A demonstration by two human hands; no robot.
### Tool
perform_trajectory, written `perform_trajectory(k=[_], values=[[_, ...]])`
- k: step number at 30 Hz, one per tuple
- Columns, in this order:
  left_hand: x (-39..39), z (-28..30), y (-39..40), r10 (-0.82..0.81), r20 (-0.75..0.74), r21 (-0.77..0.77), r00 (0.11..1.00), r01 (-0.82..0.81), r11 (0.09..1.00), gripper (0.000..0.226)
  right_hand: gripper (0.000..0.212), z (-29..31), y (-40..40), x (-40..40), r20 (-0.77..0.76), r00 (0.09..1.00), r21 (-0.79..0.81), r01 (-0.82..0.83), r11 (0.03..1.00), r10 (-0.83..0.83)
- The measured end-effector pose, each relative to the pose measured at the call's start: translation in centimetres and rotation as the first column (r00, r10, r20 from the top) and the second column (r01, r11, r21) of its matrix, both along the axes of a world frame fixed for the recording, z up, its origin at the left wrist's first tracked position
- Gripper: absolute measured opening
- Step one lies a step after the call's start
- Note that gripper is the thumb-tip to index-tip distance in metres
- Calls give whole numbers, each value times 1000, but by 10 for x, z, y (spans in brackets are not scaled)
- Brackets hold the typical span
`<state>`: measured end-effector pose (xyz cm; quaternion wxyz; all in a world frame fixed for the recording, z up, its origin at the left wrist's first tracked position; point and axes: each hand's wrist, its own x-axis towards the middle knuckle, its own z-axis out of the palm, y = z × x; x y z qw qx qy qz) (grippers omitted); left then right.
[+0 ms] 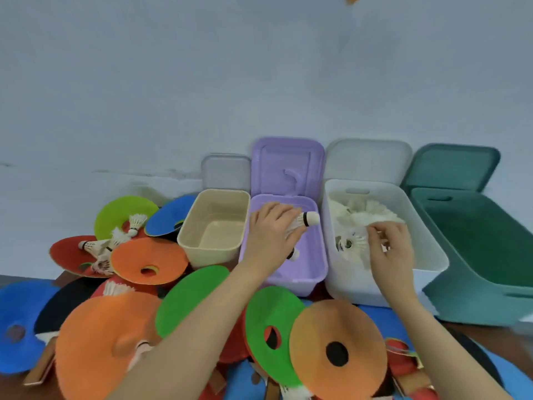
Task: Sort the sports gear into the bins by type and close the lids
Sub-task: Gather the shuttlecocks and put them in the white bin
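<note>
1. Stood along a pale wall [202, 82] in a row, lids leaning open behind: green bin [476, 255] at far right, white bin [427, 267] next, purple bin [314, 272], then beige bin [213, 226]
2. Lay heaped in front and to the left: flat discs [150, 261] in orange, green, blue and red, some with a round hole
3. Reached over the purple bin: left hand [271, 235], fingers curled round a shuttlecock [305, 220], cork end pointing right toward the white bin
4. Hung inside the white bin: right hand [389, 246], fingertips pinching another shuttle [352, 243] by its feathers
5. Filled the back of the white bin: a pile of white shuttles [366, 215]
6. Rested on the red disc [66, 255] at left, loose: several more birdies [101, 249]
7. Sat in the purple bin under the left hand: one small shuttle cork [293, 253], partly hidden
</note>
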<state>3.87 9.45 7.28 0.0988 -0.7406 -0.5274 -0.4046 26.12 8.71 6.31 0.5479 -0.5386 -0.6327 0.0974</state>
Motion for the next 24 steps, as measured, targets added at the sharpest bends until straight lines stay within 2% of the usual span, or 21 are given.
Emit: perform_trajectory(k=[6, 10, 12, 15, 18, 21, 24], values=[[99, -1, 25, -50, 101, -54, 994, 56, 997, 38, 13, 2, 16, 63, -43, 983, -119, 173, 978, -179], [140, 4, 36, -55, 178, -135, 983, 80, 988, 41, 14, 3, 30, 84, -33, 959, -111, 277, 955, -282], [152, 2, 42, -37, 156, -165, 987, 62, 984, 41, 15, 3, 34, 92, -14, 958, -109, 285, 952, -288], [158, -16, 51, -1, -37, -304, 999, -10, 953, 42, 20, -10, 40, 99, 131, 961, -157, 263, 952, -244], [154, -40, 52, -106, -204, -545, 973, -23, 838, 50, 32, -30, 45, 103, 346, 936, -269, 161, 949, -61], [145, -53, 47, -216, -293, -625, 932, -16, 780, 52, 48, -46, 40, 111, 542, 833, -425, 157, 892, 112], [141, -52, 47, -242, -343, -677, 908, -60, 733, 54, 55, -49, 34, 119, 703, 690, -489, 292, 822, 173]])
